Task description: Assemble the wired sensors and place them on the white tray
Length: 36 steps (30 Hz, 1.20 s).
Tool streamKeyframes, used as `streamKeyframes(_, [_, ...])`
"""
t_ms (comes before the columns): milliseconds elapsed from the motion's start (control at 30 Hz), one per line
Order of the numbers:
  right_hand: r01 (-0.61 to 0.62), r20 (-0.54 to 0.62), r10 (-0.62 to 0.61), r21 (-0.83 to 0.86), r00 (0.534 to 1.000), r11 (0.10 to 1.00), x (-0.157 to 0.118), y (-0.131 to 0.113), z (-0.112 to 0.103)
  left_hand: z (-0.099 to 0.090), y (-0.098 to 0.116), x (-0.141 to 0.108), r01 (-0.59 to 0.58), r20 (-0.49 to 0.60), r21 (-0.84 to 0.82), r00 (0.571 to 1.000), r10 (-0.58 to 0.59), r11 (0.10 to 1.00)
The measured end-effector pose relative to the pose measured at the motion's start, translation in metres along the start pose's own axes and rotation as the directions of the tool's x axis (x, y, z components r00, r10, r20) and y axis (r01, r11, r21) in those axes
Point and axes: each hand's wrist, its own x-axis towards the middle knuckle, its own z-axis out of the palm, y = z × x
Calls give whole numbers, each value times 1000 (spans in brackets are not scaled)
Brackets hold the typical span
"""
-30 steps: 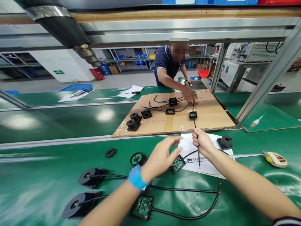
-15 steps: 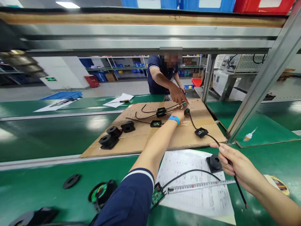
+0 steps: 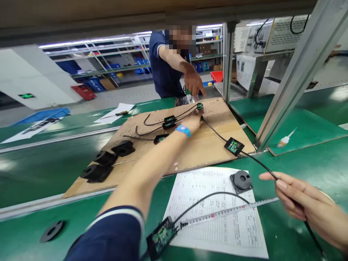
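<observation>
My right hand (image 3: 307, 203) is closed around a black cable (image 3: 258, 163) at the right, its index finger stretched along it. That cable runs to a black box with a green circuit board (image 3: 233, 145), open side up. From the box it continues to a small green end piece (image 3: 202, 118) at the fingers of my left hand (image 3: 193, 122). My left hand, with a blue wristband, is reached out low over a cardboard sheet (image 3: 195, 156); it is blurred, but seems closed on that cable end. Similar boxed boards (image 3: 169, 122) with cables lie beside my left forearm.
A co-worker's hand (image 3: 193, 81) points down across the cardboard's far edge. Black housings (image 3: 104, 157) sit at its left. On a printed sheet (image 3: 217, 232) lie a tape measure (image 3: 217, 214), another housing (image 3: 241, 181) and a wired circuit board (image 3: 161, 237). A metal post (image 3: 288, 79) rises at right.
My view has tilted down and shifted. The co-worker's pointing hand has drawn back from beside my left hand. The boxed board on the cable has turned, showing more of its green face.
</observation>
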Motion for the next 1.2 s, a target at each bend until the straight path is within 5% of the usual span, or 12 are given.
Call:
streamKeyframes(100, [60,-87,-85,-258,993,964,-11,16,-37,-39,-29,-85,26,15,-38,1000,-25,999])
streamKeyframes(233, [189,-27,-268,-642,963,743,-15,37,-58,-65,-66,-218,131,167,-116,980,-110,985])
streamKeyframes(367, [478,266,-429,-705,863,525,-8,43,-25,-56,-80,-316,283,261,-109,933,-247,953])
streamKeyframes(467, [604,395,-489,-685,778,407,-5,40,9,-57,-72,-351,341,299,-72,904,-306,937])
streamKeyframes(600, [668,459,-543,-688,703,284,-9,31,26,-71,-17,-356,230,215,-132,956,-198,964])
streamKeyframes(667, [683,475,-557,-687,681,248,-11,25,25,-69,22,-345,-35,111,-282,991,69,959])
streamKeyframes(767, [717,522,-599,-685,607,130,-16,17,19,-52,64,-319,-245,134,-408,937,324,880])
streamKeyframes(833, [689,524,-669,-725,527,-25,-21,15,21,-41,72,-301,-222,237,-478,899,368,850])
streamKeyframes(967, [599,485,-838,-757,249,-260,-31,28,51,-40,59,-282,-151,274,-608,882,384,779])
streamKeyframes(1000, [652,526,-815,-711,244,-264,-30,36,65,-44,54,-281,-150,258,-627,886,385,765])
streamKeyframes(1067, [724,632,-654,-665,415,-184,-20,53,94,-51,48,-281,-130,240,-653,899,366,746])
streamKeyframes(1200, [647,588,-573,-752,571,-127,18,80,134,-61,45,-283,-44,281,-722,893,351,690])
